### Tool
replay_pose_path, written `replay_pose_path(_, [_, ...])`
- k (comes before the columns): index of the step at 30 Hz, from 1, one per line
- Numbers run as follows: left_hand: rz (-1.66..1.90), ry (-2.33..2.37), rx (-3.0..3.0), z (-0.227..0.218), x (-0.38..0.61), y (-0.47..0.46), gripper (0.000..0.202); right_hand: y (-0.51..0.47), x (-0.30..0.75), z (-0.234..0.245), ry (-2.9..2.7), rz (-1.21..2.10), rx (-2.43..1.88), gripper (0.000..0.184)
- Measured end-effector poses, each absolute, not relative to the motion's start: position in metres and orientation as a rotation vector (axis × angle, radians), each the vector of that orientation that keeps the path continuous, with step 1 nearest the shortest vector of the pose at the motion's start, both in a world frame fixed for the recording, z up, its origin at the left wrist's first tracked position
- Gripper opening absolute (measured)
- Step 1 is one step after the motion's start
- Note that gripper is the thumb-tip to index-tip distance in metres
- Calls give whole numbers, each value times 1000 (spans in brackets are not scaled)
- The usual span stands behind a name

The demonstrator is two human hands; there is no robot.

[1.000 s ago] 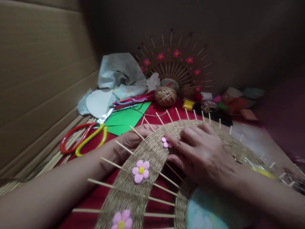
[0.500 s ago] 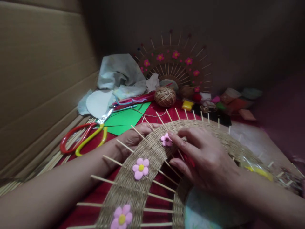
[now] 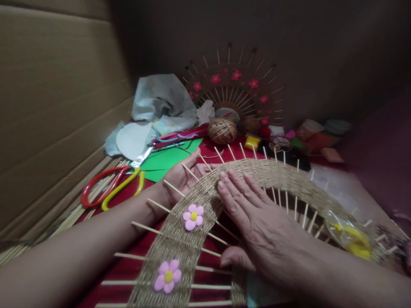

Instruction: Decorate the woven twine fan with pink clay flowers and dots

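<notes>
A curved band of woven twine (image 3: 180,244) with thin wooden sticks through it arches before me. Two pink clay flowers with yellow centres, an upper one (image 3: 193,217) and a lower one (image 3: 168,276), lie on its left part. My right hand (image 3: 257,218) presses flat on the band near the top of the arch, fingers stretched out; the pink flower petals seen there before are hidden under it. Beneath the band, my left hand (image 3: 184,175) lies palm up with the thumb raised, backing the weave from below; its fingertips are partly covered.
Scissors (image 3: 114,184) with red and yellow handles lie left, by green paper (image 3: 167,160). Farther back are a twine ball (image 3: 222,130), cloth (image 3: 163,96) and a finished fan-shaped piece (image 3: 236,75). A yellow clay pack (image 3: 351,239) sits right; cardboard (image 3: 58,85) stands left.
My right hand has gone from pinching at the pink petals to lying flat over them. The woven band has shifted slightly, and my left hand has turned more palm up, its thumb raised.
</notes>
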State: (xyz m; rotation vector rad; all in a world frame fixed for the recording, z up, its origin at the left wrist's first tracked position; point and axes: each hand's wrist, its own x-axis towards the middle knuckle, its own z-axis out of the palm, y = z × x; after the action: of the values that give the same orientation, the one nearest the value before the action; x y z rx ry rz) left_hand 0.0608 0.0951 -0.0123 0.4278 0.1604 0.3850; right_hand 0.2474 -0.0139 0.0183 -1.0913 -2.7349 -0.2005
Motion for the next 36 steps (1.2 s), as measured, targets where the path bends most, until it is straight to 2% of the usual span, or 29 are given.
replay_pose_path(5, [382, 105, 425, -16, 60, 97, 74, -14, 251, 20, -2786, -82, -1110, 90])
replay_pose_path(12, [380, 57, 374, -13, 59, 97, 69, -15, 251, 20, -2801, -51, -1118, 92])
replay_pose_path(16, [384, 55, 403, -15, 60, 98, 66, -15, 255, 30, -2775, -71, -1065, 90])
replay_pose_path(21, [392, 103, 468, -16, 62, 97, 73, -16, 265, 40, -2631, -207, -1101, 82])
replay_pose_path(28, [388, 66, 297, -15, 60, 99, 72, -15, 259, 27, -2797, -90, -1070, 92])
replay_pose_path(36, [399, 75, 317, -12, 60, 96, 71, -14, 257, 22, -2829, 46, -1078, 94])
